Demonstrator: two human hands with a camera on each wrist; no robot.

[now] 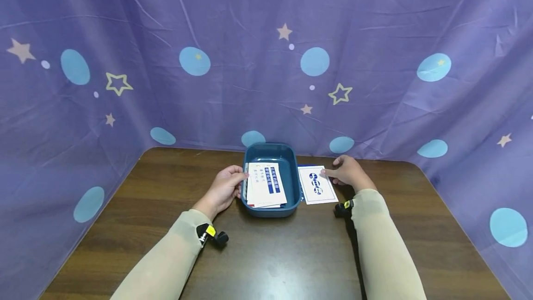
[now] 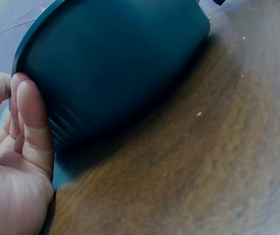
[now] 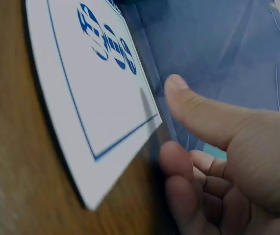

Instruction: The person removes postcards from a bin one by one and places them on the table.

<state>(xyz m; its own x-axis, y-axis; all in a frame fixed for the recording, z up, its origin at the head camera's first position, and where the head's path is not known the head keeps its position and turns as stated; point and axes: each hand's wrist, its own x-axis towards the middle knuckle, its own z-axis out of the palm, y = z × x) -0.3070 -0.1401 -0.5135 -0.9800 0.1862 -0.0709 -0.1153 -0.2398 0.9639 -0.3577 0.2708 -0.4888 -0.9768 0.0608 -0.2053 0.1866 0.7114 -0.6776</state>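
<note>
A dark blue plastic bin (image 1: 270,213) stands at the back middle of the table. My left hand (image 1: 222,189) grips its left wall, thumb at the rim and fingers against the outside, as the left wrist view also shows. Inside the bin lies a loose stack of white cards (image 1: 266,189) with blue print. Right of the bin, a white card (image 1: 326,194) with a thin blue border and oval blue lettering lies over something blue. My right hand (image 1: 350,173) is at its right edge. In the right wrist view, thumb and fingers are apart beside the card's corner, pinching nothing.
The brown wooden table (image 1: 266,253) has rounded back corners. A purple curtain (image 1: 233,96) with stars and blue dots hangs behind it and along both sides. Small black cameras sit at both wrists, under pale sleeves (image 1: 387,240).
</note>
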